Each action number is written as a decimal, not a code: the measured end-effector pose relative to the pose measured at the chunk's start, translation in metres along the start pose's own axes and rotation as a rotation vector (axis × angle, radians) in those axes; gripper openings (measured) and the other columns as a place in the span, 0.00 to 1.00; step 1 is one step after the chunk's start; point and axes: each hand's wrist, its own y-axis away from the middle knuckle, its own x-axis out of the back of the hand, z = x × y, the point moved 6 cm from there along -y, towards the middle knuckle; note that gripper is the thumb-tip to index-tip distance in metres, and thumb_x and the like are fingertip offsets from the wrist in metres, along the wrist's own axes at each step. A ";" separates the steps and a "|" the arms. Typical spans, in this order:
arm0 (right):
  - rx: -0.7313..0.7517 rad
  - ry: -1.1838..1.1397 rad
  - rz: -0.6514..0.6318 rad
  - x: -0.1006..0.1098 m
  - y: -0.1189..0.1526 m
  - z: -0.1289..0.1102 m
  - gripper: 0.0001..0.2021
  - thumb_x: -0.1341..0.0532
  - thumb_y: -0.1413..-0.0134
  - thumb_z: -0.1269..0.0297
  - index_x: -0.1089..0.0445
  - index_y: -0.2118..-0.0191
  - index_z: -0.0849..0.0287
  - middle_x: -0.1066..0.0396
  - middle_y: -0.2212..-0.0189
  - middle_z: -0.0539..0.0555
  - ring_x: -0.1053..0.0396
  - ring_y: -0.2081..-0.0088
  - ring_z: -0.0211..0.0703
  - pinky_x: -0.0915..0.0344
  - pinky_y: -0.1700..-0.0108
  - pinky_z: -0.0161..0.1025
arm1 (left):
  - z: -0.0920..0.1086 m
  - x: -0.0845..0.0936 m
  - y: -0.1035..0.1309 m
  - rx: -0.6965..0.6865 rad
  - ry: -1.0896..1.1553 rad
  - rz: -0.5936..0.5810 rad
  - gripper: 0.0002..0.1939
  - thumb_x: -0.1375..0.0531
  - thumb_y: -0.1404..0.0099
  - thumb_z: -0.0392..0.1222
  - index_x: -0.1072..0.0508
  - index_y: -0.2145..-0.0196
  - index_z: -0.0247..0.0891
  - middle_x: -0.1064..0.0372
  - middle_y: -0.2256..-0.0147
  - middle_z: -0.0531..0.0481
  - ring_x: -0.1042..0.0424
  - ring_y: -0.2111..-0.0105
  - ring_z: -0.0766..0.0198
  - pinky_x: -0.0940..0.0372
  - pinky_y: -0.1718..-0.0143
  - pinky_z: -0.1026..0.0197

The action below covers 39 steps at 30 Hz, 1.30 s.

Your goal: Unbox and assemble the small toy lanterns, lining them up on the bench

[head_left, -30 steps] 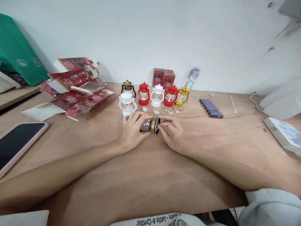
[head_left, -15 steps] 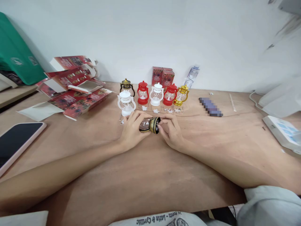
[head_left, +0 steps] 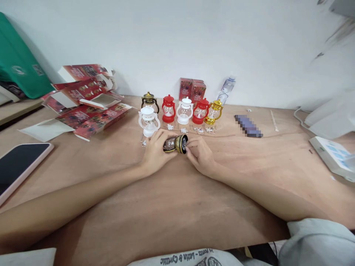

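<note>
My left hand is wrapped round a small black-and-gold lantern lying on its side, its base facing right. The thumb and fingers of my right hand are pinched together at the dark opening of the base; what they hold, if anything, is too small to make out. Just behind stands a white lantern, with another bronze lantern at its back. To their right, in a row, are a red lantern, a second white lantern, another red lantern and a gold lantern.
Flattened red boxes pile up at the left, beyond a phone. Small red boxes and a clear bottle stand by the wall. Small charms lie before the lanterns. A blurred phone-like thing and a white box are right.
The held lantern has shifted slightly up and left, its base turned a little more toward view. My right fingers stay at the base opening.
</note>
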 end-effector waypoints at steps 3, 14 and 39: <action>-0.133 -0.076 0.044 0.002 0.000 0.009 0.05 0.45 0.43 0.72 0.39 0.61 0.56 0.33 0.68 0.52 0.33 0.66 0.40 0.36 0.63 0.38 | -0.002 -0.001 -0.001 0.016 0.040 0.011 0.19 0.39 0.48 0.32 0.31 0.57 0.41 0.31 0.56 0.51 0.34 0.53 0.57 0.43 0.51 0.54; -1.151 -0.844 0.248 -0.022 0.031 0.079 0.05 0.43 0.59 0.64 0.39 0.73 0.57 0.41 0.79 0.46 0.40 0.76 0.36 0.41 0.73 0.36 | -0.002 0.002 0.000 -0.002 0.076 0.062 0.19 0.38 0.48 0.31 0.31 0.57 0.40 0.31 0.56 0.50 0.34 0.53 0.57 0.42 0.52 0.54; -0.209 -0.017 -0.149 0.012 -0.015 0.010 0.07 0.41 0.43 0.67 0.27 0.69 0.56 0.42 0.81 0.46 0.45 0.79 0.33 0.46 0.76 0.33 | 0.004 -0.001 0.002 -0.048 -0.087 -0.018 0.17 0.37 0.43 0.38 0.32 0.56 0.45 0.31 0.54 0.50 0.35 0.51 0.55 0.48 0.52 0.53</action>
